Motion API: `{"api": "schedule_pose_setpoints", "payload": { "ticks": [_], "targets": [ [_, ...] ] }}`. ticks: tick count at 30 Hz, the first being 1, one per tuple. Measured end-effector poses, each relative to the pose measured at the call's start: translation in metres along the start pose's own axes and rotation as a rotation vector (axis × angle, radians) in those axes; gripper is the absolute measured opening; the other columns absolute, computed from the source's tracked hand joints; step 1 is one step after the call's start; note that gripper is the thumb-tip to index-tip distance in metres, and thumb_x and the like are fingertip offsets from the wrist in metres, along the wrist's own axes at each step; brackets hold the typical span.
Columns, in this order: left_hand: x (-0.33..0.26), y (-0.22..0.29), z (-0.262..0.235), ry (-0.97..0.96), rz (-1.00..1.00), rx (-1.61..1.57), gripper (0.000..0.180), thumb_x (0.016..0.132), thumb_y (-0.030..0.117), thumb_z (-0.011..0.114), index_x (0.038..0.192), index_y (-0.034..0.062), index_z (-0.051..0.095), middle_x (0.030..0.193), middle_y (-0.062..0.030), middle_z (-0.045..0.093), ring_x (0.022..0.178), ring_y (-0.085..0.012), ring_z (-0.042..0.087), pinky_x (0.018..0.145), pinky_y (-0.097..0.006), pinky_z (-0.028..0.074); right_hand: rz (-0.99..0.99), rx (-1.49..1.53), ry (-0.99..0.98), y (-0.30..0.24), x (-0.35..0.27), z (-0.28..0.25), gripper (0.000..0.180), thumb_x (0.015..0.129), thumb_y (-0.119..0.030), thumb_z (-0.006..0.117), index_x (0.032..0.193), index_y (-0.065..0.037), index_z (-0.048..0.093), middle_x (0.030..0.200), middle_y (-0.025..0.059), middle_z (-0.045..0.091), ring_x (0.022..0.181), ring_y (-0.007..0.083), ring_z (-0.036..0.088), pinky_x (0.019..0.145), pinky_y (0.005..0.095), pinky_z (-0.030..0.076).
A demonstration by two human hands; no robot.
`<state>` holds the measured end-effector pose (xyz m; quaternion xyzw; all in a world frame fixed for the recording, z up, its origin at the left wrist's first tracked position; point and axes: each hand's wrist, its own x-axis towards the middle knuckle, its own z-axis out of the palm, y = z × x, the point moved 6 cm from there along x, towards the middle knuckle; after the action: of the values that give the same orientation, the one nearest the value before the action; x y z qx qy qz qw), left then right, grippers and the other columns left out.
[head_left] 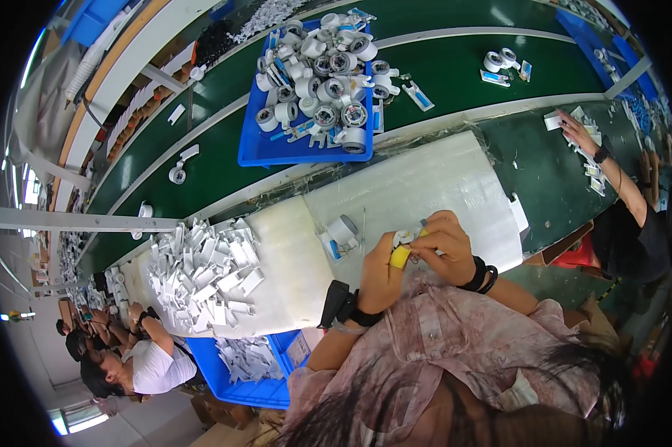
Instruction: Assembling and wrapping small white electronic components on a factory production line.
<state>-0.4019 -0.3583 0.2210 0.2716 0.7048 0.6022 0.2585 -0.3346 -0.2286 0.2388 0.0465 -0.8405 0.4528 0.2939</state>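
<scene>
My left hand (381,277) is closed on a small yellow piece (400,258), held above the near edge of the pale work mat (440,190). A small white part (403,238) shows at its fingertips, just above the yellow piece. Right beside it, my right hand (448,249) is closed in a pinch, fingertips against the yellow piece; whatever else they grip is hidden. On the mat left of my hands lies a white cylindrical unit (342,229) with a flat blue-and-white part. A thin rod (363,223) lies next to it.
A blue tray (306,158) heaped with white round units stands on the green conveyor (455,67). White plastic casings (202,276) are piled to the left, above a blue bin (235,391) of pale parts. At right, a co-worker's hand (579,134) touches white parts.
</scene>
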Motion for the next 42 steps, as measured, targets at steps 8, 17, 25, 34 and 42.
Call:
{"api": "schedule_pose_setpoints", "payload": {
  "ticks": [8, 17, 25, 34, 42],
  "targets": [
    [0.000, -0.053, -0.107, 0.275, -0.209, -0.287, 0.026, 0.101, 0.020, 0.040, 0.122, 0.0063, 0.048, 0.085, -0.0080, 0.060, 0.061, -0.0116, 0.058, 0.050, -0.024, 0.051, 0.215, 0.080, -0.085, 0.067, 0.021, 0.008, 0.024, 0.080, -0.003, 0.068, 0.103, -0.004, 0.063, 0.096, 0.0094, 0.061, 0.086, 0.0232, 0.059, 0.078, 0.0331, 0.047],
    [0.051, -0.116, -0.306, 0.732, -0.163, 0.035, 0.020, 0.098, 0.022, 0.041, 0.106, 0.0045, 0.047, 0.077, -0.0078, 0.058, 0.054, -0.0124, 0.056, 0.041, -0.026, 0.049, 0.496, -0.104, 0.109, 0.266, 0.075, -0.005, 0.019, 0.086, -0.008, 0.063, 0.104, -0.002, 0.060, 0.094, 0.0140, 0.062, 0.077, 0.0231, 0.063, 0.070, 0.0315, 0.051],
    [0.090, -0.182, -0.389, 0.834, -0.283, 0.792, 0.047, 0.085, 0.017, 0.063, 0.125, -0.0014, 0.048, 0.117, -0.0206, 0.055, 0.107, -0.0329, 0.053, 0.091, -0.046, 0.041, -0.030, -0.991, -0.097, 0.315, 0.190, -0.001, 0.029, 0.082, -0.008, 0.056, 0.107, -0.019, 0.064, 0.112, 0.0070, 0.057, 0.100, 0.0255, 0.060, 0.082, 0.0373, 0.047],
    [0.064, -0.139, -0.265, 0.533, -0.075, 1.047, 0.039, 0.083, 0.011, 0.066, 0.120, 0.0033, 0.055, 0.137, -0.0257, 0.041, 0.126, -0.0425, 0.036, 0.105, -0.051, 0.027, -0.378, -1.145, -0.538, 0.357, 0.221, 0.012, 0.021, 0.079, -0.016, 0.058, 0.099, -0.017, 0.064, 0.091, 0.0033, 0.054, 0.086, 0.0188, 0.058, 0.073, 0.0338, 0.045],
    [0.049, -0.060, -0.159, 0.278, 0.041, 0.754, 0.034, 0.084, 0.004, 0.062, 0.117, 0.0026, 0.056, 0.131, -0.0183, 0.050, 0.119, -0.0388, 0.047, 0.099, -0.044, 0.039, -0.069, -0.583, -0.321, 0.293, 0.202, -0.016, 0.007, 0.083, -0.012, 0.063, 0.087, -0.006, 0.063, 0.089, 0.0095, 0.060, 0.080, 0.0328, 0.060, 0.070, 0.0415, 0.048]
  ]
}}
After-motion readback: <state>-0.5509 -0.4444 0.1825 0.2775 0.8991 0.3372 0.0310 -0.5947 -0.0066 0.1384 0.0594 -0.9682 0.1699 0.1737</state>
